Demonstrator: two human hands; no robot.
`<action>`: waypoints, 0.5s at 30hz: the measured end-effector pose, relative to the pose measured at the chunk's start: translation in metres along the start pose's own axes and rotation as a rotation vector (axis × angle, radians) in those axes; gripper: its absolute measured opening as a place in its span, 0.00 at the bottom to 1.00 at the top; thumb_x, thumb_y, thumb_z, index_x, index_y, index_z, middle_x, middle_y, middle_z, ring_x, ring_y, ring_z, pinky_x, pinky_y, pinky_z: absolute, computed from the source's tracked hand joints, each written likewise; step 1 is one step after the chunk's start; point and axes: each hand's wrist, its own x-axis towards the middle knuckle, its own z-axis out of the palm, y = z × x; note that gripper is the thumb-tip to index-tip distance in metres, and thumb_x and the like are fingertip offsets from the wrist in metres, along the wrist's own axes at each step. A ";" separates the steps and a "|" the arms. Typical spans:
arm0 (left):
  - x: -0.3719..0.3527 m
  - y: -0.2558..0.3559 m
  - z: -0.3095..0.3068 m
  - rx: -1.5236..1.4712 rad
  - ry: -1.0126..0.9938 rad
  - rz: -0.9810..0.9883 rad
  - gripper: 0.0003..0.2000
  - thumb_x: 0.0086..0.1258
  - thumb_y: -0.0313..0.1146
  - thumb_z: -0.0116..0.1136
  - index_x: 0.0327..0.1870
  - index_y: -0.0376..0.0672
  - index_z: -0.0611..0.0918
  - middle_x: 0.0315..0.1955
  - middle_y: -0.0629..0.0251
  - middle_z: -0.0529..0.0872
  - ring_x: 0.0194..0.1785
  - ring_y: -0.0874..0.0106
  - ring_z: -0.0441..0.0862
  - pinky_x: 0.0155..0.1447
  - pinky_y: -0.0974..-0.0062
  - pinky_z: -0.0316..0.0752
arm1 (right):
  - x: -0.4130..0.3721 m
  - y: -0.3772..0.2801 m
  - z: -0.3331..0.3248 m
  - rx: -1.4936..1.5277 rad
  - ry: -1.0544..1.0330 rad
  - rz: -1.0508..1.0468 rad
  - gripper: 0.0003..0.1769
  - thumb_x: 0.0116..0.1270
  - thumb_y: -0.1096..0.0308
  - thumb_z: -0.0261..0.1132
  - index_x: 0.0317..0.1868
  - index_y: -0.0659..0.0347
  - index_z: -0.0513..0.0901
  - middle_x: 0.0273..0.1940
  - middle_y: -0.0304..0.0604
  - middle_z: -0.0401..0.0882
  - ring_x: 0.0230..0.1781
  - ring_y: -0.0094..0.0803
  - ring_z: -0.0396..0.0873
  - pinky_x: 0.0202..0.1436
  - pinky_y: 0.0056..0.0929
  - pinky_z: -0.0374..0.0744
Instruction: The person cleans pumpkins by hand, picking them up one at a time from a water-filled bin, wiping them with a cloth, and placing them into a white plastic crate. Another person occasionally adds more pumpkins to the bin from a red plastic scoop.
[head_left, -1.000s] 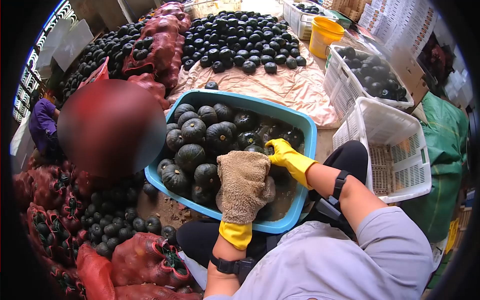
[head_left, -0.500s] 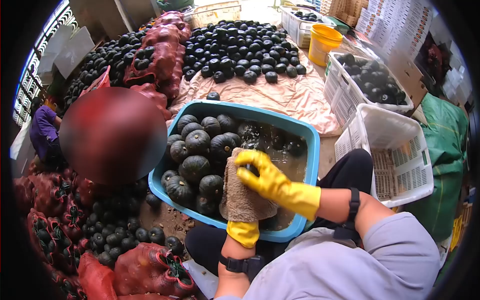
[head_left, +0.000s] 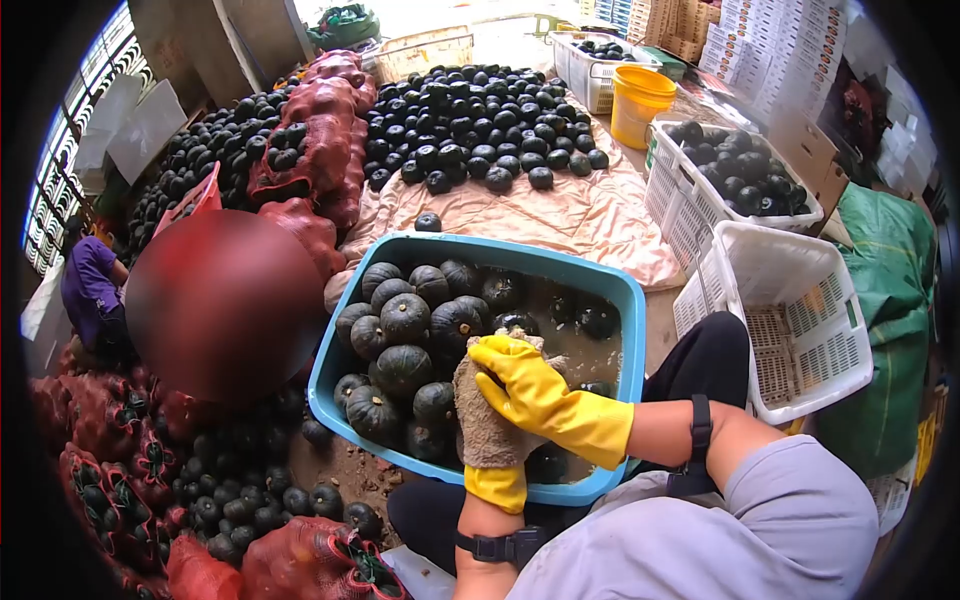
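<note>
Both of my hands wear yellow rubber gloves and meet over the near part of a blue tub (head_left: 625, 330). A wet brown towel (head_left: 485, 425) covers my left hand (head_left: 495, 485), so only the glove's cuff shows and its fingers are hidden. Over the towel's upper part, my right hand (head_left: 525, 385) is closed with fingers together, pressing it. Whatever lies inside the towel is hidden now. Dark green pumpkins (head_left: 405, 370) are heaped in the tub's left half, beside the towel. Murky water (head_left: 590, 345) fills the right side, with a few pumpkins partly submerged.
Beyond the tub, many pumpkins (head_left: 480, 130) lie on a pale cloth (head_left: 600, 225). White crates (head_left: 800, 340) and a yellow bucket (head_left: 640, 105) stand right. Red mesh sacks (head_left: 310, 550) and loose pumpkins lie left. Another person in a purple top (head_left: 90, 275) is at far left.
My right hand has closed down over the towel; the dark pumpkin seen under its fingers is now covered. The view has shifted slightly, putting the tub lower in the picture.
</note>
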 end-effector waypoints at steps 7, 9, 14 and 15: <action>-0.011 0.014 -0.002 -0.188 0.197 -0.148 0.41 0.60 0.40 0.81 0.73 0.38 0.72 0.65 0.52 0.83 0.70 0.55 0.81 0.78 0.60 0.71 | 0.007 -0.001 0.017 0.821 0.137 0.474 0.20 0.84 0.66 0.65 0.72 0.59 0.81 0.64 0.44 0.86 0.63 0.29 0.82 0.70 0.32 0.79; -0.010 0.022 -0.008 -0.040 0.228 -0.132 0.48 0.53 0.39 0.87 0.75 0.34 0.71 0.67 0.46 0.82 0.73 0.50 0.79 0.78 0.57 0.73 | 0.003 0.029 0.003 0.261 -0.027 -0.059 0.29 0.79 0.67 0.71 0.77 0.59 0.76 0.69 0.56 0.82 0.67 0.50 0.83 0.76 0.44 0.76; -0.025 0.016 -0.046 -0.046 0.145 0.095 0.53 0.35 0.49 0.95 0.67 0.37 0.79 0.59 0.49 0.88 0.65 0.53 0.87 0.71 0.59 0.79 | 0.017 -0.015 -0.050 0.060 -0.590 0.223 0.35 0.69 0.53 0.78 0.73 0.52 0.79 0.63 0.57 0.84 0.65 0.50 0.84 0.69 0.45 0.81; -0.027 0.009 -0.044 -0.227 0.045 0.040 0.56 0.34 0.46 0.96 0.70 0.36 0.75 0.61 0.52 0.87 0.65 0.56 0.87 0.74 0.62 0.78 | 0.023 -0.016 -0.051 0.276 -0.625 0.443 0.33 0.71 0.53 0.77 0.72 0.52 0.79 0.62 0.52 0.85 0.63 0.44 0.84 0.68 0.42 0.81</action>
